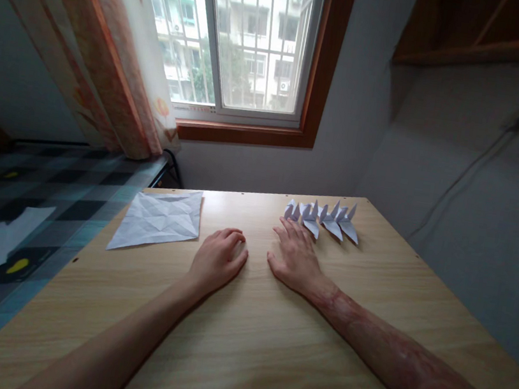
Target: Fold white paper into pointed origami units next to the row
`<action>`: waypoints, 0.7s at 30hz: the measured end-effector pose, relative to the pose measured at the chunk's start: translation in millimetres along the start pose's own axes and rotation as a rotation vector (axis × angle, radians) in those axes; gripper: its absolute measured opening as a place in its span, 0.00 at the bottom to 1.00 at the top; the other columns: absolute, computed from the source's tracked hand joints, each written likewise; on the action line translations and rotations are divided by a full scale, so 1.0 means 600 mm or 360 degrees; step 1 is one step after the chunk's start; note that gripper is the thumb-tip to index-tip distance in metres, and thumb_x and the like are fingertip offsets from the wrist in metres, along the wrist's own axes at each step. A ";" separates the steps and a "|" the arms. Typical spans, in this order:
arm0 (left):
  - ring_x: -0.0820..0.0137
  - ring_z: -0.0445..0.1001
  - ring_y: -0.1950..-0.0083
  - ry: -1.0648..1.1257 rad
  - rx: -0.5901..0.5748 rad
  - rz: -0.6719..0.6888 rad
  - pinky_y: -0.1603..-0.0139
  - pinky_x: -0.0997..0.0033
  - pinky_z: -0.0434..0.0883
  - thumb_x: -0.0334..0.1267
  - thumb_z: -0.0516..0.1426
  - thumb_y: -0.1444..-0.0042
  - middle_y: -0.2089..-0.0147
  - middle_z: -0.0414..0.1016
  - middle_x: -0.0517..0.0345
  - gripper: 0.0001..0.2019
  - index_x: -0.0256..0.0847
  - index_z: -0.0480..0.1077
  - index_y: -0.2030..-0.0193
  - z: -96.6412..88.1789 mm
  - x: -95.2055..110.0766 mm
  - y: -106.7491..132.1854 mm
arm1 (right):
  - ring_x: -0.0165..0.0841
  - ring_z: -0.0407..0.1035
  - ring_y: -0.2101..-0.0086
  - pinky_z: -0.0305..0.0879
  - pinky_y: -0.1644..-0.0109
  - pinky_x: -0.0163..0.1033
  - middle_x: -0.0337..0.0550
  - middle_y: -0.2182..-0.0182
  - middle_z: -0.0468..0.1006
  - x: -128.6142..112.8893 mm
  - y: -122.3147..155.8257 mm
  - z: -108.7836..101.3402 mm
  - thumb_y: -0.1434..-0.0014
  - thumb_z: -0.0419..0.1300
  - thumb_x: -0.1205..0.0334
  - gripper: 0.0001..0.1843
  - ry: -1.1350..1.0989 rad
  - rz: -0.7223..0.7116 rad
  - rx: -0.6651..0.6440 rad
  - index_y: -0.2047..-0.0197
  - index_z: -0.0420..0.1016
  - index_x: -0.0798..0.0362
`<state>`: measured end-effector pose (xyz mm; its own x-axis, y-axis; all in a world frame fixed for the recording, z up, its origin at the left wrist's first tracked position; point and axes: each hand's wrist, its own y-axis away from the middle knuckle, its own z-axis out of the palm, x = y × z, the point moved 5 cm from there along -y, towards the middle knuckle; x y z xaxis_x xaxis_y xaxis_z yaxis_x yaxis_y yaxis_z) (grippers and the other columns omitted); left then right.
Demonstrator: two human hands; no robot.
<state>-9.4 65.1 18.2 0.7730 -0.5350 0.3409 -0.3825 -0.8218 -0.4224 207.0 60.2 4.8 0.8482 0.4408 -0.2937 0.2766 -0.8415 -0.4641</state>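
Paper cranes (322, 219) sit lined up far right, seemingly parked aside, just past flat, empty right hand (295, 261); left hand (219, 259) loosely fisted, empty, near creased sheet (159, 219) on table (266, 350).

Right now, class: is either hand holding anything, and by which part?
Nothing is held. Left hand rests curled on the table; right hand lies flat near the folded paper figures.

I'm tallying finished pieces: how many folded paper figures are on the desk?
4 folded paper figures, in one overlapping row beyond the right hand: one nearest it, two in the middle, one at the right end. Overlap may hide another.
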 end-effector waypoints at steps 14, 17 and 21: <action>0.52 0.80 0.42 -0.0006 -0.0007 0.0003 0.36 0.47 0.75 0.42 0.60 0.32 0.41 0.82 0.48 0.09 0.45 0.75 0.49 0.000 -0.001 0.001 | 0.54 0.55 0.24 0.46 0.18 0.58 0.64 0.23 0.64 0.015 -0.003 0.014 0.31 0.59 0.49 0.42 0.0136 0.0130 -0.0086 0.23 0.64 0.66; 0.53 0.80 0.41 -0.0009 0.0001 0.0004 0.36 0.48 0.75 0.43 0.60 0.32 0.40 0.82 0.49 0.09 0.46 0.76 0.48 0.002 -0.003 0.002 | 0.54 0.54 0.23 0.45 0.17 0.57 0.65 0.22 0.62 0.017 -0.003 0.016 0.31 0.59 0.48 0.43 0.0147 0.0153 -0.0070 0.22 0.62 0.67; 0.53 0.80 0.41 -0.0010 0.0007 -0.0001 0.36 0.49 0.75 0.42 0.60 0.32 0.41 0.82 0.49 0.09 0.46 0.76 0.48 0.003 -0.004 0.002 | 0.54 0.54 0.23 0.45 0.17 0.58 0.65 0.22 0.61 0.021 -0.003 0.018 0.32 0.60 0.49 0.45 0.0142 0.0160 -0.0031 0.21 0.59 0.68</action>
<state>-10.7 65.7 15.3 0.7766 -0.5330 0.3358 -0.3794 -0.8213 -0.4260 212.4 70.4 -6.9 0.9086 0.3249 -0.2624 0.1958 -0.8864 -0.4195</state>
